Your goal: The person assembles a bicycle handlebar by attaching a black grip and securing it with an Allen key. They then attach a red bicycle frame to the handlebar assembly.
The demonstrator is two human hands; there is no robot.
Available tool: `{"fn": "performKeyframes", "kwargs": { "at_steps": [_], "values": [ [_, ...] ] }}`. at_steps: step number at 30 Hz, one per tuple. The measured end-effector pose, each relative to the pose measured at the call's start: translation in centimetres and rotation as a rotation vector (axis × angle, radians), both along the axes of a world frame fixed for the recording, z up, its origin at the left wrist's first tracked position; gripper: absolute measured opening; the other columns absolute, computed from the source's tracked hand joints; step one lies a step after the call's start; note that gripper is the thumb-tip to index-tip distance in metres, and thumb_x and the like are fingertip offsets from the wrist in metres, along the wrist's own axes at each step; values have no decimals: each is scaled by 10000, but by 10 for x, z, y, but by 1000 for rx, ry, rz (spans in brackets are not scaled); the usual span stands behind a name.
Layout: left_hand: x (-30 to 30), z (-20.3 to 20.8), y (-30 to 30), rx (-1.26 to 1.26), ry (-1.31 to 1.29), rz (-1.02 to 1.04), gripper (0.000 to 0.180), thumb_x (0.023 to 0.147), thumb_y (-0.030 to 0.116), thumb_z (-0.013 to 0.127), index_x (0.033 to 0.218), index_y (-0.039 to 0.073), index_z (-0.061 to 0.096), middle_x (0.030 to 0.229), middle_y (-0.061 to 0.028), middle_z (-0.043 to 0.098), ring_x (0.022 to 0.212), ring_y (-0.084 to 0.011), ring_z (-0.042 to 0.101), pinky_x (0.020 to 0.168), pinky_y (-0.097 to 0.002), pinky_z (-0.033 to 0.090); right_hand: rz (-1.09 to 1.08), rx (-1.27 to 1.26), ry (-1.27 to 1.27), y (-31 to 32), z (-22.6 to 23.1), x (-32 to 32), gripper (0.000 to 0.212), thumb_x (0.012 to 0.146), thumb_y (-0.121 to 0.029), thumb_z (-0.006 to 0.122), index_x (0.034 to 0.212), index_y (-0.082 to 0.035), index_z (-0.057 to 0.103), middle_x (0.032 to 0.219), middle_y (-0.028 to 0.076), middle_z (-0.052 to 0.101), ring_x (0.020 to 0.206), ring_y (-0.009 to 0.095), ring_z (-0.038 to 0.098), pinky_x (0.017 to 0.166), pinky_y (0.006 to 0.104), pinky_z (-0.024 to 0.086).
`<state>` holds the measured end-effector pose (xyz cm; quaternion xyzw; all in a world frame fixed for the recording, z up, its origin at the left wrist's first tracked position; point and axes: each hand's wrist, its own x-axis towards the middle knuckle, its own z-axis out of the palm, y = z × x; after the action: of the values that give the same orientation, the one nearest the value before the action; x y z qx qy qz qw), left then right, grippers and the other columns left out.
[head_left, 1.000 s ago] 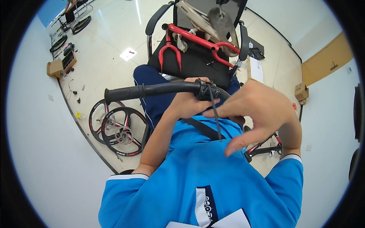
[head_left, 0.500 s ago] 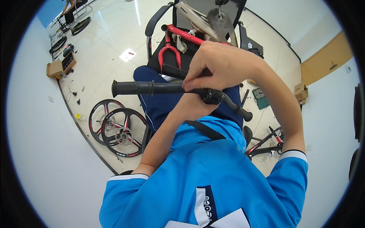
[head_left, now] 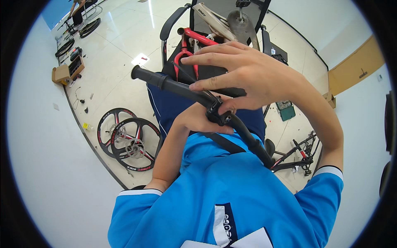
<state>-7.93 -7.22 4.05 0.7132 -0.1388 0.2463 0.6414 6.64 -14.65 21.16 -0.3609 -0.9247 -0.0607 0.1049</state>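
A black bicycle handlebar (head_left: 184, 89) slants over my lap, its left grip (head_left: 147, 77) far and its right grip (head_left: 260, 153) near my shirt. Around the bar's middle sits a black clamp (head_left: 216, 112) with bolts. My left hand (head_left: 198, 119) is closed about the stem area from below, most of its fingers hidden behind the bar. Over the bar, my right hand (head_left: 252, 74) spreads its fingers; its thumb is at the clamp and a fingertip is by the bar. A thin dark strip beside those fingers is too unclear to name.
Ahead, a black chair (head_left: 173, 22) carries a red frame with fork (head_left: 183, 56), a pale frame (head_left: 213, 20) and a saddle (head_left: 244, 25). Two black wheels (head_left: 134, 140) lean at the left wall. Right are a dark bicycle frame (head_left: 295, 155) and a green case (head_left: 286, 113). Boxes (head_left: 62, 74) stand far left.
The handlebar has turned, its left end going farther away and its right end nearer to me. My right hand has gone from a pinch on the bar to spread fingers.
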Motion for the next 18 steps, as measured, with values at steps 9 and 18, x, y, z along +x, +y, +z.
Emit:
{"fn": "performKeyframes", "kwargs": {
  "at_steps": [9,18],
  "values": [
    [-12,-4,3,-475,146,-269,817,669,286,846,1300,-30,433,762,-56,600,549,-131,579,481,-225,437,104,160,27,15,-14,-1,553,612,-381,842,1076,-97,738,1151,102,714,1267,294,568,1124,518,372],
    [-5,4,-14,-608,185,37,495,741,152,820,1099,4,512,635,-17,575,436,-86,514,393,-220,364,9,112,24,32,-34,16,344,741,-358,789,800,-40,671,702,72,632,687,266,650,714,361,545]
  ]
}}
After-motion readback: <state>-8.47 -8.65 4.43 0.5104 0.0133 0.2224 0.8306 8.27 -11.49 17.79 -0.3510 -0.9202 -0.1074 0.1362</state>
